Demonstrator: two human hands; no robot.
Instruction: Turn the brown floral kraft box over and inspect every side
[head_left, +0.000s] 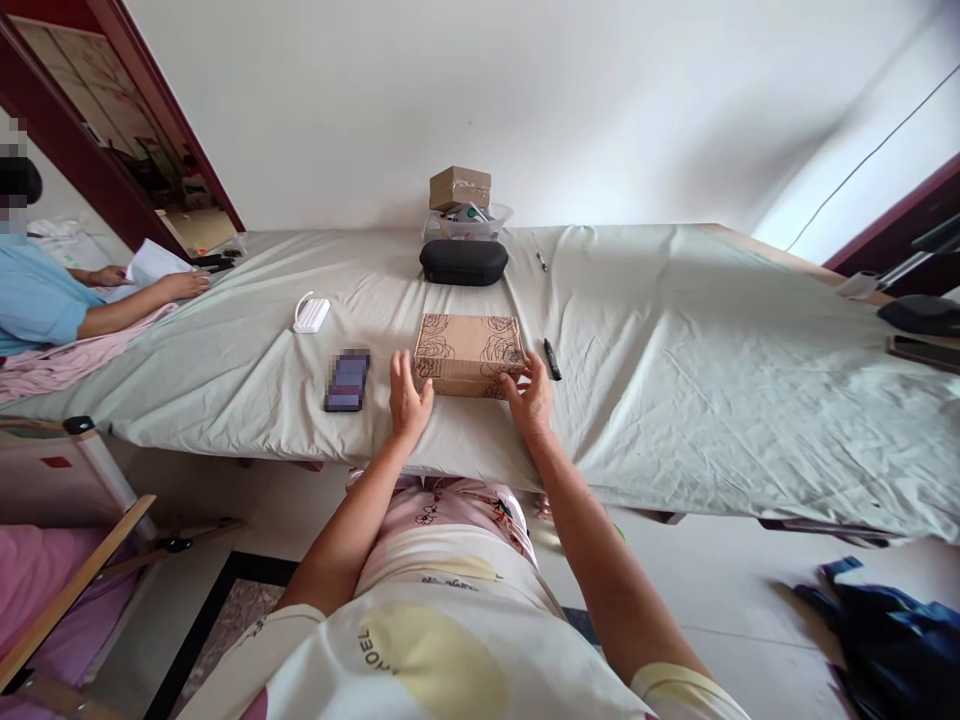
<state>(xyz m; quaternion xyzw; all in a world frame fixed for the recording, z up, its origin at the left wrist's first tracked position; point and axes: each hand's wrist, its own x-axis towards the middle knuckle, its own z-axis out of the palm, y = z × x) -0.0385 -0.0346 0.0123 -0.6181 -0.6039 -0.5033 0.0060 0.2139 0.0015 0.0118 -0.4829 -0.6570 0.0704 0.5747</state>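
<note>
A brown cardboard box lies on the cloth in front of me, with black scribbled loops drawn at its corners. My left hand grips its left side, thumb toward the front face and fingers along the edge. On the opposite side, my right hand holds the front right corner, with the thumb on the front face. A black marker rests just right of the box, near my right fingers. Left of my left hand lies a phone with its screen up.
Behind the box sit a black case, a clear plastic bin and a smaller carton on it. A white corded device and a small pen-like item lie on the cloth-covered table. Another person holds papers at left.
</note>
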